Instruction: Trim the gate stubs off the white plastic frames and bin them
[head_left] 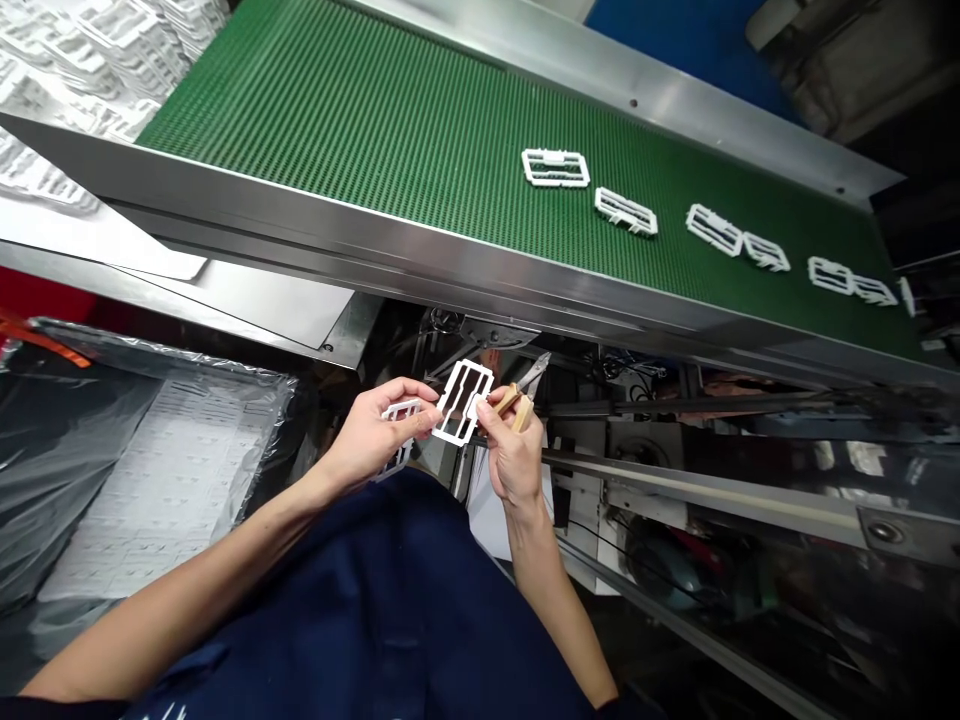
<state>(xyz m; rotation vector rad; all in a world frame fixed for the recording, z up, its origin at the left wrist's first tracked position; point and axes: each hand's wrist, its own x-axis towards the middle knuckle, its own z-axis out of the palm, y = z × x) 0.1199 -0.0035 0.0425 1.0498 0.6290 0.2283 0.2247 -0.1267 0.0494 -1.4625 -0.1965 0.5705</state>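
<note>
My left hand (375, 435) and my right hand (511, 450) meet in front of my body, below the conveyor's steel edge. Between them is a white moulded plastic frame (463, 402), upright and slightly tilted, with long slots. My left fingers pinch its left side, and a second white plastic piece (399, 410) sits partly hidden behind that hand. My right hand grips a pair of small cutting pliers (521, 395) with tan handles and steel jaws pointing up and away from the frame. The fingertips of that hand also press on the frame's right side.
A green mesh conveyor belt (420, 130) with a steel side rail (315, 235) runs above my hands, carrying several white plastic frames (555, 168) in a row. A plastic-lined bin (150, 470) of white parts sits at left. Stacked white moulded trays (82, 70) rise at upper left; machinery lies below the belt.
</note>
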